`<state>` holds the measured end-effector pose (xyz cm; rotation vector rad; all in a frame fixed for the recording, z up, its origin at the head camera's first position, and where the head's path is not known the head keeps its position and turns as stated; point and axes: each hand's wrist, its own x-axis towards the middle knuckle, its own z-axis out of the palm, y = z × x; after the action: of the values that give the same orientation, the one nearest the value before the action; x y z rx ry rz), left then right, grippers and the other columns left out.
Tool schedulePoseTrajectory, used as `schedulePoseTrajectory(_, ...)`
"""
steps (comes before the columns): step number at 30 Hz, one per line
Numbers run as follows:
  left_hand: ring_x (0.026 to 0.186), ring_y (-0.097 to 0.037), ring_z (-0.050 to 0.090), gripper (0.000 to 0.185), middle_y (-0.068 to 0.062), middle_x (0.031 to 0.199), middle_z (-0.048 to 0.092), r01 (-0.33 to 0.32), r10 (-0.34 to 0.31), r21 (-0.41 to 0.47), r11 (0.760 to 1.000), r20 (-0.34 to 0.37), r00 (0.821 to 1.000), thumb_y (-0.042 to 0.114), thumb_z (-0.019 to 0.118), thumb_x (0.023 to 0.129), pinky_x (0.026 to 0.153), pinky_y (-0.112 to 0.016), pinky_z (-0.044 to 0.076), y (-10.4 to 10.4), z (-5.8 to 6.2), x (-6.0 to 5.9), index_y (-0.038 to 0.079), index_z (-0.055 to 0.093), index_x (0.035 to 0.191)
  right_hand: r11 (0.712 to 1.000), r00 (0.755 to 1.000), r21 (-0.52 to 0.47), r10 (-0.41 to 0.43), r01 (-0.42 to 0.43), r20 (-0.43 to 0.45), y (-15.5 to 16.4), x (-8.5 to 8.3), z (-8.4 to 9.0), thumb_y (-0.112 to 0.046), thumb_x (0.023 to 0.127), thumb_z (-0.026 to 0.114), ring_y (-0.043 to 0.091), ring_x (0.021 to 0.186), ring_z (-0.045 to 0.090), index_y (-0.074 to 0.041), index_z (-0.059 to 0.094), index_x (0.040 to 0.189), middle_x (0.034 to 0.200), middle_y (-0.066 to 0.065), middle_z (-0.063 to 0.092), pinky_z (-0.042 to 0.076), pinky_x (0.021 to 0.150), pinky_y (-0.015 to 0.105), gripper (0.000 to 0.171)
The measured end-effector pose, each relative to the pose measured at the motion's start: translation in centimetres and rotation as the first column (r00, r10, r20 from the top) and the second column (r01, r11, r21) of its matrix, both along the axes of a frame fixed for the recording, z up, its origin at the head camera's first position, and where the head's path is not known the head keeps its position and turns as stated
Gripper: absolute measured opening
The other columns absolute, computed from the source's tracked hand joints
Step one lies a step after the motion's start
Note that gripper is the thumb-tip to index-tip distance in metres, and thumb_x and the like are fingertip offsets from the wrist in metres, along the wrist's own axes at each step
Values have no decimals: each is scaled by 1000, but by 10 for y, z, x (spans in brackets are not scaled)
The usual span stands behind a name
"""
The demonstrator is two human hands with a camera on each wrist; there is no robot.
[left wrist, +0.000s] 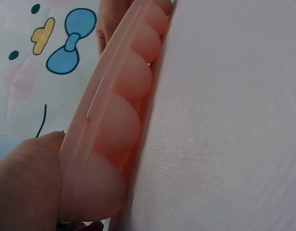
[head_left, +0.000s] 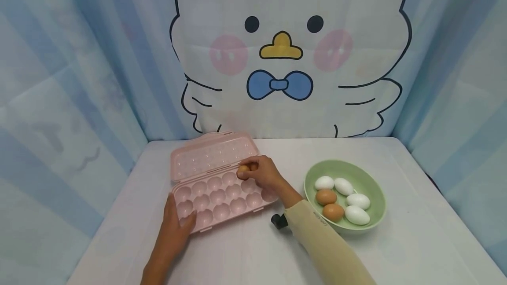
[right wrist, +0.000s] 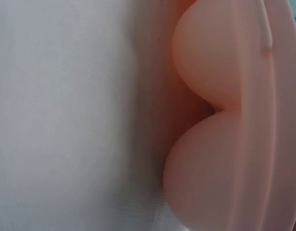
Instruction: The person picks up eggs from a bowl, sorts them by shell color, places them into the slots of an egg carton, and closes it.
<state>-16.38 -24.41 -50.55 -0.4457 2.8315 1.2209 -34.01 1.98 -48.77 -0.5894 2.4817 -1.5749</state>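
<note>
A pink egg tray (head_left: 215,199) lies open on the white table, its lid (head_left: 211,153) folded back. My right hand (head_left: 261,173) pinches a brown egg (head_left: 243,169) over the tray's back row, right of centre. My left hand (head_left: 176,228) grips the tray's front left corner, thumb on the rim. The left wrist view shows the tray's rounded cup bottoms (left wrist: 123,120) from the side, with my thumb (left wrist: 27,178) against the rim. In the right wrist view only two cup bottoms (right wrist: 210,115) and the tablecloth appear.
A green bowl (head_left: 372,188) to the right of the tray holds two brown eggs (head_left: 326,197) and several white eggs (head_left: 358,214). A small black object (head_left: 278,221) lies by my right sleeve. Fabric walls with a cartoon chick close in three sides.
</note>
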Motion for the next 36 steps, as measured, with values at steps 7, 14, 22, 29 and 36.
schedulePoseTrajectory(7,154,-44,-3,100,-23,169,-14,9,-9,0,1000,-2,1000,42,54,103,120,-60,8,4,0,-2,3,-16,162,1000,1000,-22,-13,14,11,5,3,5,-16,82,90,17,91,59,-15,80,116,110,0,73,50,71,26,35)
schedulePoseTrajectory(14,154,-46,-4,101,-23,169,-16,7,-7,11,1000,10,1000,45,54,103,119,-61,8,4,-3,-3,4,-17,162,996,998,-87,-5,-1,-70,13,6,10,-5,88,83,23,107,69,-5,76,124,118,7,74,55,92,33,37)
schedulePoseTrajectory(22,153,-47,-6,104,-23,168,-19,35,-36,9,999,33,999,46,55,103,119,-63,7,-4,-3,5,3,-20,160,991,981,-83,93,-108,-169,32,36,32,-14,90,82,27,131,57,-9,74,128,129,0,70,43,109,56,39)
schedulePoseTrajectory(29,153,-47,-7,104,-23,167,-20,47,-47,26,999,23,999,45,56,103,119,-63,7,-2,-3,3,2,-20,160,984,952,28,180,-179,-248,75,63,48,-16,90,82,25,122,62,-10,71,132,130,-2,70,50,103,51,44)
schedulePoseTrajectory(36,152,-48,-7,103,-24,167,-21,43,-43,5,999,25,999,43,55,103,119,-63,7,-3,0,1,1,-21,159,996,979,38,89,-83,-183,136,83,51,-25,92,82,24,122,63,-15,70,133,131,-2,69,48,106,49,44)
